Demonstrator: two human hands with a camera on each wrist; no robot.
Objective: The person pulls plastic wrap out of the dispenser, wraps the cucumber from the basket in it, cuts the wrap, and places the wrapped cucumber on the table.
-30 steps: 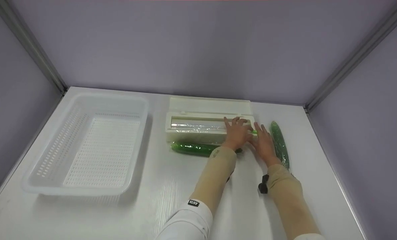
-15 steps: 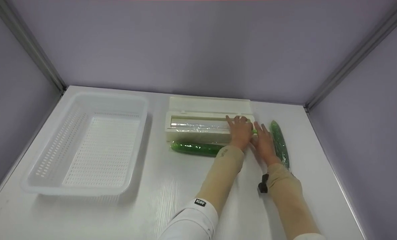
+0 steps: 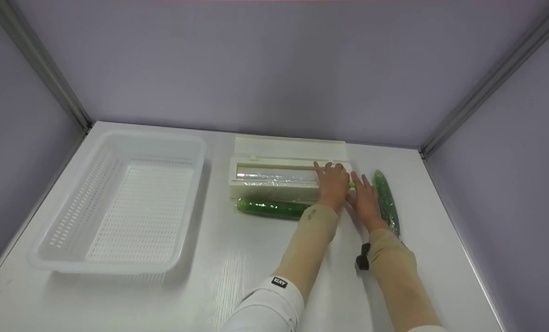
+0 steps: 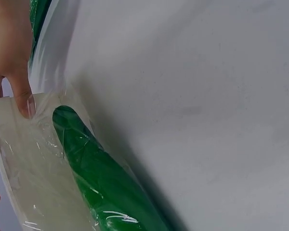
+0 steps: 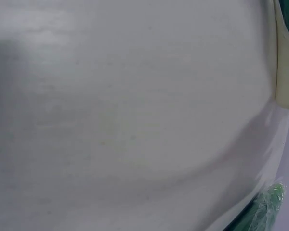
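At the back of the white counter (image 3: 219,276), in the head view, a cream cling-film dispenser (image 3: 274,177) lies with its lid open and the film roll showing. The left hand (image 3: 332,182) rests flat on the dispenser's right end, fingers straight and spread over the slot. The right hand (image 3: 364,198) lies flat on the counter just beside it, fingers straight and pointing at the dispenser's right corner, where a small green part shows between the two hands. A film-wrapped cucumber (image 3: 272,207) lies along the dispenser's front edge, its right end hidden under the left wrist. A second wrapped cucumber (image 3: 387,203) lies lengthwise just to the right of the right hand. A white perforated basket (image 3: 117,203) sits well apart on the left.

In the left wrist view, a thumb (image 4: 21,94) presses on the cream dispenser's edge (image 4: 14,159), where loose film is draped. The wrapped cucumber (image 4: 101,178) lies right against that edge, under the film.

In the right wrist view, mostly bare counter (image 5: 125,115) shows, with a strip of the dispenser (image 5: 285,72) at the right edge and a wrapped cucumber's end (image 5: 262,209) at the lower right. The hand itself is barely in view here.
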